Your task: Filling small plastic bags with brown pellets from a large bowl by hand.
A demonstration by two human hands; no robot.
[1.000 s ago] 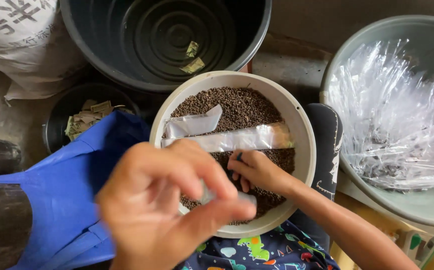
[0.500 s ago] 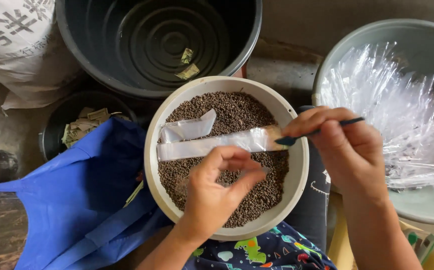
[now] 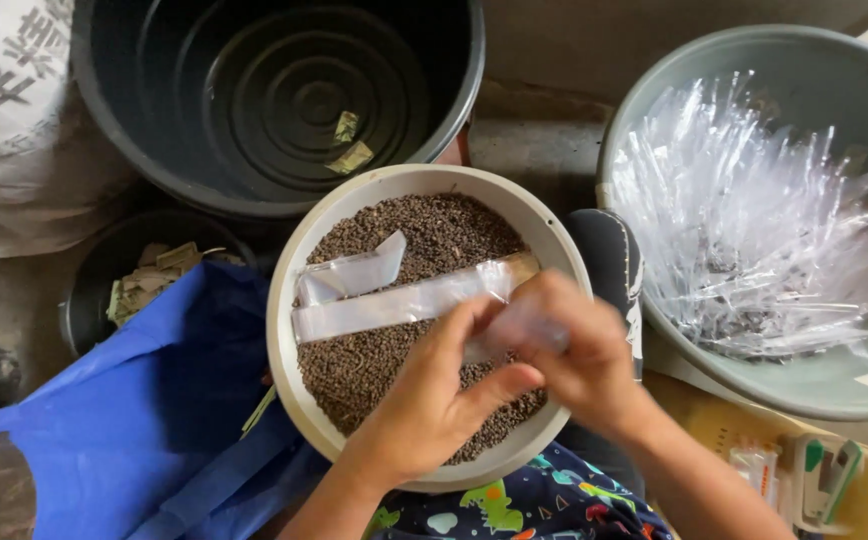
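A white bowl (image 3: 289, 300) full of small brown granules (image 3: 434, 235) sits in front of me. Two clear plastic sleeves lie across the granules, a long one (image 3: 384, 308) and a short one (image 3: 354, 275). My left hand (image 3: 434, 400) and my right hand (image 3: 589, 365) meet over the bowl's lower right part. Between their fingers they pinch a small clear plastic bag (image 3: 519, 325), which is blurred. What is inside the bag cannot be made out.
A large dark tub (image 3: 284, 100) stands behind the bowl. A grey basin (image 3: 814, 390) with several clear plastic bags (image 3: 754, 210) is at the right. At the left are a blue bag (image 3: 104, 430), a small black pot of scraps (image 3: 149, 275) and a white sack (image 3: 4, 110).
My right hand came back from the bowl's right rim, and the dark stick it held is out of sight. Both hands now meet on a small clear bag over the granules.
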